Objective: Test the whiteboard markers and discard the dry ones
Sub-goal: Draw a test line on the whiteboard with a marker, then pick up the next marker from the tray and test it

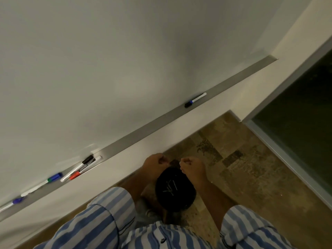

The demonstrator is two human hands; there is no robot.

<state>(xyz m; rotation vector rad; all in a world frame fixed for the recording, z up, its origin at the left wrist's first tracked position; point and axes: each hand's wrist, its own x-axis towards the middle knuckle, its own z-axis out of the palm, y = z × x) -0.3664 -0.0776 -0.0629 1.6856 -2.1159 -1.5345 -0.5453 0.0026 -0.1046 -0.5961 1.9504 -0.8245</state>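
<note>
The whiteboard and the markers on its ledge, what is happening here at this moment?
A person in a blue-and-white striped shirt stands at a blank whiteboard. No marker is being tested now: the left hand and right hand are both curled near a black cap, and I cannot tell what they pinch. The markers lie on the metal ledge: one with a dark cap alone to the right, and black-, red-, green- and blue-capped ones grouped to the left.

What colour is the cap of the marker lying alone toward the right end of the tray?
Black, above a blue collar, on the lone marker; seen in the head view.
</note>
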